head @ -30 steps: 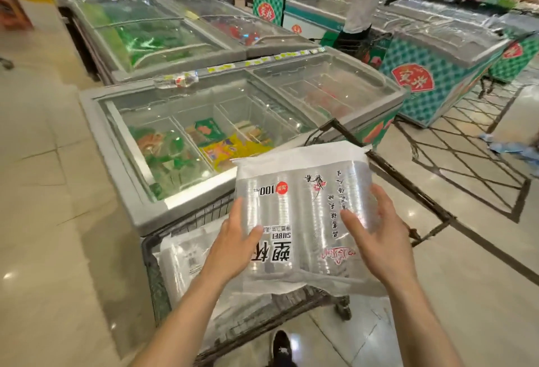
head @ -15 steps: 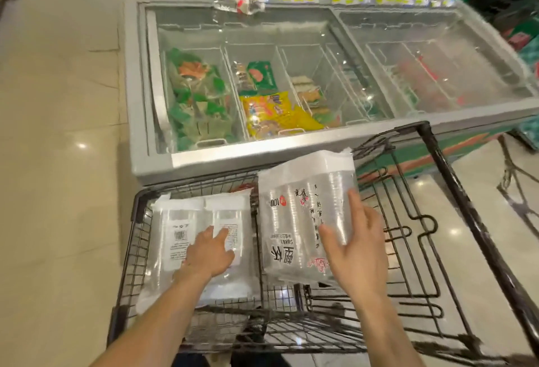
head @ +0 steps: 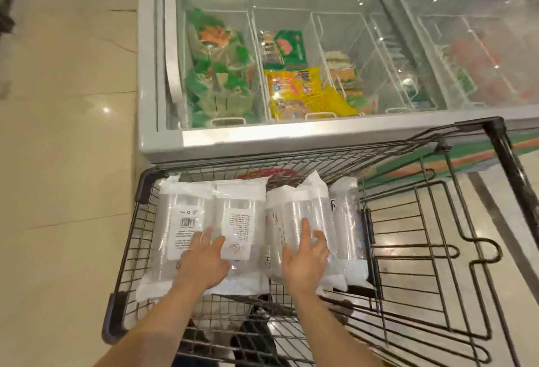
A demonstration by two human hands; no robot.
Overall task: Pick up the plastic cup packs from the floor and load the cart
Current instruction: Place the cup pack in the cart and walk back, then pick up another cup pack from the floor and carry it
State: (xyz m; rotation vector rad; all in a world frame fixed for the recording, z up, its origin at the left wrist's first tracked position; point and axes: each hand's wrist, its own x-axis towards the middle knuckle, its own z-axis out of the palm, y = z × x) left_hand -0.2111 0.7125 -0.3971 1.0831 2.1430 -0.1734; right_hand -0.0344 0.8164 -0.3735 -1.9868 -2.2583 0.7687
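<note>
Left hand (head: pixel 204 263) and right hand (head: pixel 306 261), fingers spread, press cup packs (head: pixel 186 221) seemingly snug against the cart rim (head: pixel 141 188).

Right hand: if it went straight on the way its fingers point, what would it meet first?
The right hand would probably meet the crumpled white top of the clear plastic cup pack it rests on, then the far wall of the black wire cart, though depth is unclear.

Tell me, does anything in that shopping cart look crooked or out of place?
Only slightly. The cup pack under the right hand sits askew, tilted rather than lying level like the flat pack under the left hand, and its white top flap is crumpled upward. Nothing looks spilled or torn.
</note>
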